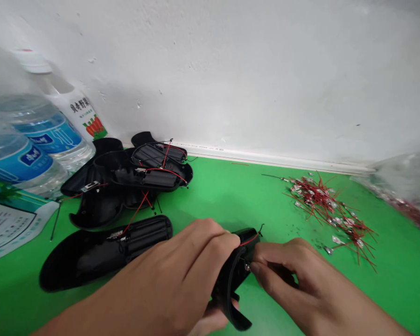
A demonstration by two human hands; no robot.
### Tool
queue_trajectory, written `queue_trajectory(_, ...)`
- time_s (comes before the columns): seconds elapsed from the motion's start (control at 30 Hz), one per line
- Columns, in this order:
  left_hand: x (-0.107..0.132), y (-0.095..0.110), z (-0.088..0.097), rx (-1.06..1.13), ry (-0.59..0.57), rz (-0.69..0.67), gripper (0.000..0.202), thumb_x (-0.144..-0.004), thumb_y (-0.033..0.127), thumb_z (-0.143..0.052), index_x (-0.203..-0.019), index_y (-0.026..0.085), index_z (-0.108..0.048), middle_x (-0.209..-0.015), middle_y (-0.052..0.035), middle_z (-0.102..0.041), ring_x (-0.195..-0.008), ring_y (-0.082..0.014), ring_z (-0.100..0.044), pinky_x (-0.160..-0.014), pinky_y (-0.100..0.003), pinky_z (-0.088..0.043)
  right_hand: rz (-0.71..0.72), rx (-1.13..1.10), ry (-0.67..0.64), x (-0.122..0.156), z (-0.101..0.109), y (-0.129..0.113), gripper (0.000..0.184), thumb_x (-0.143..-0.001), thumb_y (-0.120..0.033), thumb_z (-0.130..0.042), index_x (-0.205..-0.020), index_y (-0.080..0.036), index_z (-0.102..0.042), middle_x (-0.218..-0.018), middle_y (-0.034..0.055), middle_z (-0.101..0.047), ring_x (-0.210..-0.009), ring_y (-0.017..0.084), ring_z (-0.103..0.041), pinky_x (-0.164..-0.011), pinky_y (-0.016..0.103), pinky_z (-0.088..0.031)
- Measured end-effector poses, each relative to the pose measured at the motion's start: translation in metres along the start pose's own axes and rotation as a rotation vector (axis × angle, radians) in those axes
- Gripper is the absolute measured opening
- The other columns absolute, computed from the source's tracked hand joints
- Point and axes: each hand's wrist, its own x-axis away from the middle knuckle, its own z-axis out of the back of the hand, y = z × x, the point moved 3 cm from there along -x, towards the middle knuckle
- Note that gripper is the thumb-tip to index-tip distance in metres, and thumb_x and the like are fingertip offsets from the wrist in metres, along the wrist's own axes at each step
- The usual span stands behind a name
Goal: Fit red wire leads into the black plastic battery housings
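Left hand [171,266] grips a black plastic shell [231,280], its fingers wrapped around it, as the right hand's [301,284] pinched fingers hold a metal tab [247,267] on a red wire [249,241] against it; more shells [126,177] and a heap of wired tabs [331,210] lie beyond on the green counter [231,186].

The only view looks out from the person's head, pitched forward and down. It faces a white wall [231,70] that fills the upper half of the frame, with the green table [231,196] meeting its foot and spreading across the lower half. The camera sits close to the work: the left hand [175,270] and right hand [301,284] loom large along the bottom edge, and the frame's left edge cuts off the plastic water bottles [31,135] at upper left.
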Motion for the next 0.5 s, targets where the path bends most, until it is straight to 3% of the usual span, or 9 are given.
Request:
queue_trajectory(0.3,-0.001,0.005,0.005,0.037,-0.009,0.054,0.093,-0.058,0.023,-0.104,-0.135,0.019,-0.051,-0.123,-0.0010,-0.072,-0.114,-0.0210,-0.070,-0.099,-0.029,-0.058,0.044,0.064,0.002,0.002,-0.004,0.008,0.041,-0.100,-0.030,-0.038,-0.068,-0.022,-0.062,-0.056,0.0048,-0.053,-0.050,0.017,-0.041,-0.050,0.031,-0.034)
queue_trajectory(0.5,0.000,0.006,-0.002,-0.018,-0.005,0.074,0.050,-0.090,0.031,-0.082,-0.134,0.021,-0.060,-0.119,-0.0062,-0.073,-0.117,-0.0252,-0.069,-0.097,-0.032,-0.061,0.087,0.226,0.036,0.008,-0.005,0.008,0.042,-0.105,-0.028,-0.039,-0.078,-0.021,-0.071,-0.064,0.0076,-0.065,-0.057,0.019,-0.060,-0.057,0.030,-0.047)
